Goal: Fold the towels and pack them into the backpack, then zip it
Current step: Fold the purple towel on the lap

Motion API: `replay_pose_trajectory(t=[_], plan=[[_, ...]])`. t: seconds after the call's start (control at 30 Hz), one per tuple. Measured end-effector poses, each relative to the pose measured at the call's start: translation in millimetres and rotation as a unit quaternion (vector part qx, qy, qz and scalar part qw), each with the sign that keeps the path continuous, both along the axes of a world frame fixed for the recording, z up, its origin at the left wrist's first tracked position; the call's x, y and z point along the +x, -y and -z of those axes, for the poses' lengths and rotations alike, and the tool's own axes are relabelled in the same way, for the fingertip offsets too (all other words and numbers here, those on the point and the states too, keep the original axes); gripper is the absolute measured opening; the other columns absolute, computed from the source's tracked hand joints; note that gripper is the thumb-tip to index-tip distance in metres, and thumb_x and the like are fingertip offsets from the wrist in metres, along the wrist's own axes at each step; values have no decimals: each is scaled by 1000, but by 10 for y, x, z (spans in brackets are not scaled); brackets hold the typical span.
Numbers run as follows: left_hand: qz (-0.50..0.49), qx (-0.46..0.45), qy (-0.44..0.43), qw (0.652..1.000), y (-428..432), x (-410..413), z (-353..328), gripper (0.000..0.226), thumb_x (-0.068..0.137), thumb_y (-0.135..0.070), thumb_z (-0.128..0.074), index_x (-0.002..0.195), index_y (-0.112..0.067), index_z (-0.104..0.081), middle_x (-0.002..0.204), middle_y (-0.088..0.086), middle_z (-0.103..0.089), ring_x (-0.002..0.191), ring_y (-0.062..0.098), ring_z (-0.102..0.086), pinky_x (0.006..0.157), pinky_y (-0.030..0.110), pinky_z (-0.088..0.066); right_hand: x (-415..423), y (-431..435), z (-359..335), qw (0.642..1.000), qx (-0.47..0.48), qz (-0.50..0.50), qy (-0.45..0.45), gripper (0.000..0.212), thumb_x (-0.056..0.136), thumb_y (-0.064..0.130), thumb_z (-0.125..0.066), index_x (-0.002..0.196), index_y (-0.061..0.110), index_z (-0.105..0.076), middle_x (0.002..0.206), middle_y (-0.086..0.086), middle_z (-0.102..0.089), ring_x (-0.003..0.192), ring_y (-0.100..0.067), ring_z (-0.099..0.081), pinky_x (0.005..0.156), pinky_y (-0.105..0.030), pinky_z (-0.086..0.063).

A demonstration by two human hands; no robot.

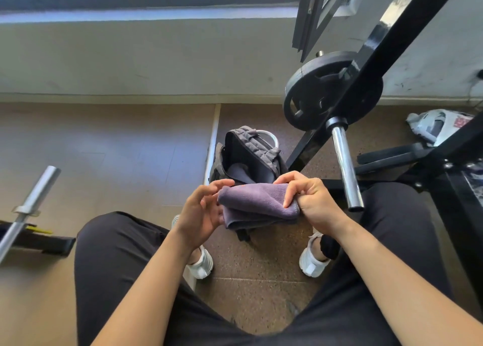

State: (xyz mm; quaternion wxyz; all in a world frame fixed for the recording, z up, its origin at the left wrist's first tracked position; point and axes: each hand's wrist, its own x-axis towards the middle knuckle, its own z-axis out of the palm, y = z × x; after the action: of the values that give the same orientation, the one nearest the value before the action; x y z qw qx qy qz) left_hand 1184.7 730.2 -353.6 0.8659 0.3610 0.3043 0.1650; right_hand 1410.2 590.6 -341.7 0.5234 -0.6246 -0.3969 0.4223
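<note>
Right grip [313,202]: clenched on the towel's right end.
Left grip [201,212]: half released, fingers loosely curved; left end touched.
Towel [258,202]: one, folded, held above the backpack.
Backpack [251,155]: one, unzipped, on the floor [130,149].

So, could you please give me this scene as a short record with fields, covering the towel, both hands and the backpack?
towel: purple-grey, folded, held in the air in front of the backpack
right hand: grips the towel's right end
left hand: fingers relaxed at the towel's left end
backpack: dark grey, on the floor, main compartment unzipped, grey fabric visible inside
nearby: weight plate on a barbell, to the right
task state: this towel not yet packed; backpack not zipped
</note>
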Motion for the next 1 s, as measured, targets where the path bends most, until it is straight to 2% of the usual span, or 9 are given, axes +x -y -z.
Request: replay_pose_trajectory(t=[0.07,0.17,0.3,0.4,0.53,0.67,0.83,0.93,1.0], plan=[[16,8,-68,998,37,27,11,59,83,-50,-61,128,-13,-64,117,11,-71,91,24,-73,70,33,-61,-33,7,18,998,16,-3,66,50,74,-29,-48,57,11,-72,111,-6,-63,112,-19,-61,101,-42,-51],[70,22,-146,987,72,36,96,65,84,-65,-61,130,-18,-66,123,8,-73,109,24,-71,93,40,-57,-90,19,55,989,46,-13,141,51,73,-28,-48,58,13,-73,112,-3,-62,114,-18,-60,100,-38,-50],[57,22,-160,985,58,42,165,59,79,-49,-73,129,-17,-66,121,12,-72,101,25,-72,97,44,-56,-116,27,77,984,50,-12,171,50,73,-27,-48,61,13,-75,114,-1,-61,115,-17,-60,102,-43,-50],[1,51,-122,991,0,31,177,64,71,-35,-83,127,-10,-66,118,13,-71,100,23,-72,90,40,-60,-74,36,45,991,12,-37,127,49,76,-24,-49,65,15,-77,117,3,-61,118,-11,-58,107,-46,-47],[-47,129,-127,982,-24,12,222,74,62,-43,-91,125,-12,-67,116,8,-75,106,23,-70,90,41,-58,-28,69,-32,994,-35,-99,1,25,73,-4,-52,69,7,-74,126,7,-64,125,-11,-57,112,-53,-42],[-19,180,-94,979,-6,19,236,45,85,-29,-81,125,-14,-69,112,4,-75,107,19,-69,92,38,-56,-38,88,-133,987,-69,-142,-41,17,84,11,-63,94,9,-77,147,9,-54,135,-9,-52,117,-49,-38],[32,237,-89,967,63,62,200,45,91,-13,-70,135,-16,-63,127,-2,-72,119,10,-64,99,24,-51,-187,110,-186,955,-138,-263,-26,60,95,9,-67,143,42,-52,149,2,-52,130,-46,-50,106,-60,-44],[27,267,-101,958,106,102,197,45,94,-3,-66,136,-18,-61,126,-3,-72,117,4,-64,101,19,-48,-261,94,-196,937,-148,-315,25,72,91,3,-68,146,44,-47,145,15,-54,129,-18,-57,108,-45,-48],[10,263,-103,959,108,113,212,41,96,-6,-66,135,-17,-62,124,3,-73,117,8,-65,102,23,-50,-267,69,-181,939,-145,-310,46,75,87,-1,-68,144,42,-49,143,14,-55,126,-14,-60,107,-42,-50]])
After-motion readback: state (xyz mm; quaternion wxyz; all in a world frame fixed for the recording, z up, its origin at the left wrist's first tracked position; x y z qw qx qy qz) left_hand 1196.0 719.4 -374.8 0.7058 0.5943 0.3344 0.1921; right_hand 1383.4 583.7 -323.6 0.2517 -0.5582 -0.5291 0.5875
